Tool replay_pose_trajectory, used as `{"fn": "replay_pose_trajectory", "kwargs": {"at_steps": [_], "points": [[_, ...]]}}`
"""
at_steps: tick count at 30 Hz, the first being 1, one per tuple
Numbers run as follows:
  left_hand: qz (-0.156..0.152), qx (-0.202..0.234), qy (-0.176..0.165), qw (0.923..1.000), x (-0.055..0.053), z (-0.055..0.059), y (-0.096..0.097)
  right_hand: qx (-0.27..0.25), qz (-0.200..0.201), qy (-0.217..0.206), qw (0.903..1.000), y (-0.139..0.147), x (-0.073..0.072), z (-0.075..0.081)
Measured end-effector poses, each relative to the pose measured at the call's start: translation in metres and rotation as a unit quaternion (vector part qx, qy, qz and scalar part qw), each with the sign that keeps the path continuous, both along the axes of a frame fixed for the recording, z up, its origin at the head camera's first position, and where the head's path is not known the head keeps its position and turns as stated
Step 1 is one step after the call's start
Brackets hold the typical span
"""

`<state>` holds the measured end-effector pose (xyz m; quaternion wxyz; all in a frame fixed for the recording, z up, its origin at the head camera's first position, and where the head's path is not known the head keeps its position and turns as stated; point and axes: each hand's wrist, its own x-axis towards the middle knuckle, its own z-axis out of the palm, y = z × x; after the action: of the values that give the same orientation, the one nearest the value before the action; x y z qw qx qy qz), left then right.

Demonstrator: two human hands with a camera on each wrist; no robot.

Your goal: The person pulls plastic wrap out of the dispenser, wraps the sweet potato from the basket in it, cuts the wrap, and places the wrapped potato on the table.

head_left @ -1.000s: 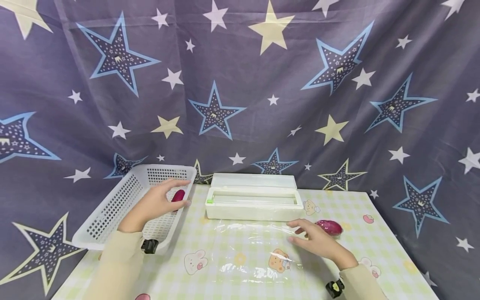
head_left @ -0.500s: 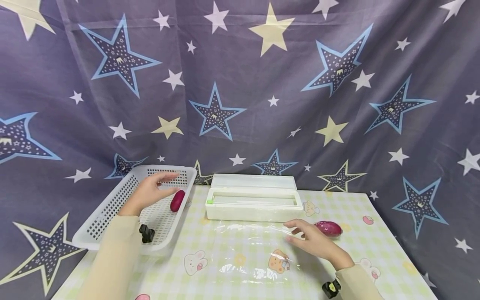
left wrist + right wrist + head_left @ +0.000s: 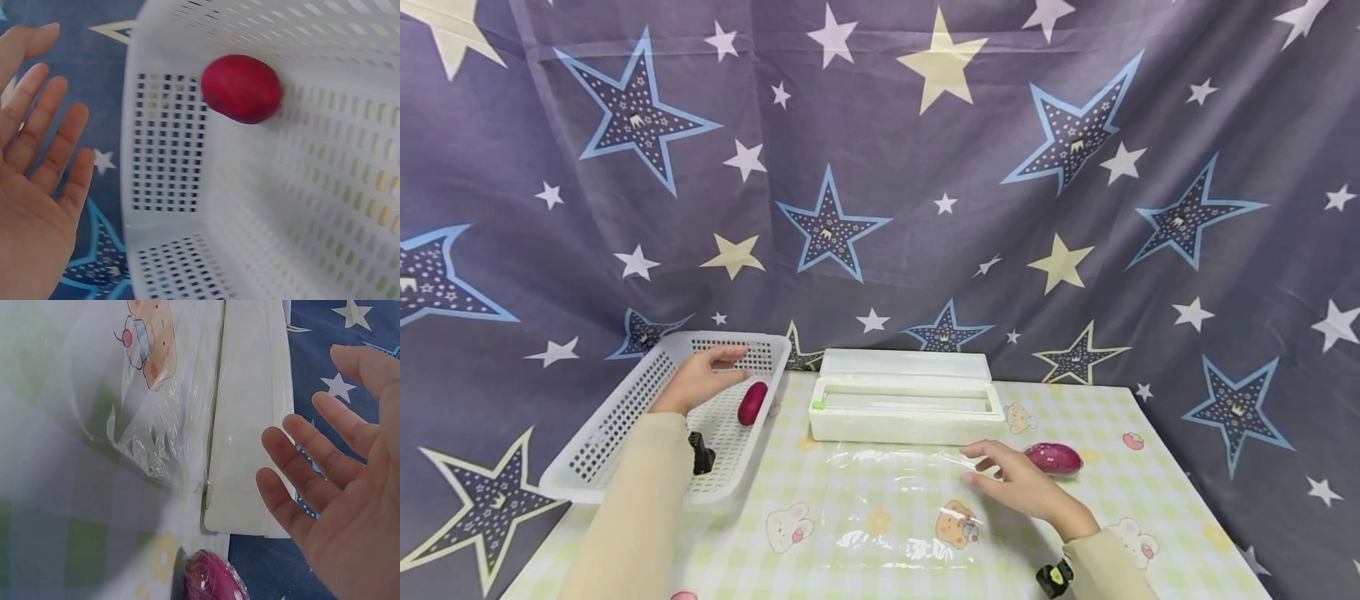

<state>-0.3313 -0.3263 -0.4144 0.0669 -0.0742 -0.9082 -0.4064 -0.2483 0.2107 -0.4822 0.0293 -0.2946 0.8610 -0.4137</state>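
My left hand hovers over the white perforated basket, holding nothing, its fingers relaxed. A smooth, dark magenta oblong, like a fruit or vegetable, lies inside against the basket's right side, apart from my fingertips. In the left wrist view that oblong shows whole and unwrapped. Over a sheet of cling film my right hand hangs with loosely bent fingers and an empty palm. A second magenta oblong, shiny with clear film around it, rests on the table just beyond that hand.
A white cling film dispenser stands at the back middle with its lid up, and film runs from it toward the front. The checked tablecloth ends at a star-patterned curtain behind.
My left hand has drawn back leftward from the magenta oblong, which stays in the basket. My right hand has shifted slightly left over the film.
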Motion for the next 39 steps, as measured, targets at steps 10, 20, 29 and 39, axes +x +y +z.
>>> {"fn": "replay_pose_trajectory", "kwargs": {"at_steps": [10, 20, 29, 39], "points": [[0.022, 0.021, -0.011, 0.9995, -0.004, -0.028, -0.007, -0.005, 0.018, -0.014, 0.9997, -0.017, 0.0, -0.002], [0.015, 0.039, -0.071, 0.9966, 0.001, -0.036, -0.001, -0.012, 0.048, -0.028, 0.9984, -0.039, -0.001, -0.006], [0.0, 0.003, -0.136, 0.9907, -0.006, -0.056, -0.004, -0.011, 0.06, -0.04, 0.9974, -0.051, -0.001, -0.009], [0.018, -0.027, -0.186, 0.982, -0.01, -0.061, 0.001, -0.02, 0.065, -0.045, 0.9967, -0.056, 0.0, -0.012]]}}
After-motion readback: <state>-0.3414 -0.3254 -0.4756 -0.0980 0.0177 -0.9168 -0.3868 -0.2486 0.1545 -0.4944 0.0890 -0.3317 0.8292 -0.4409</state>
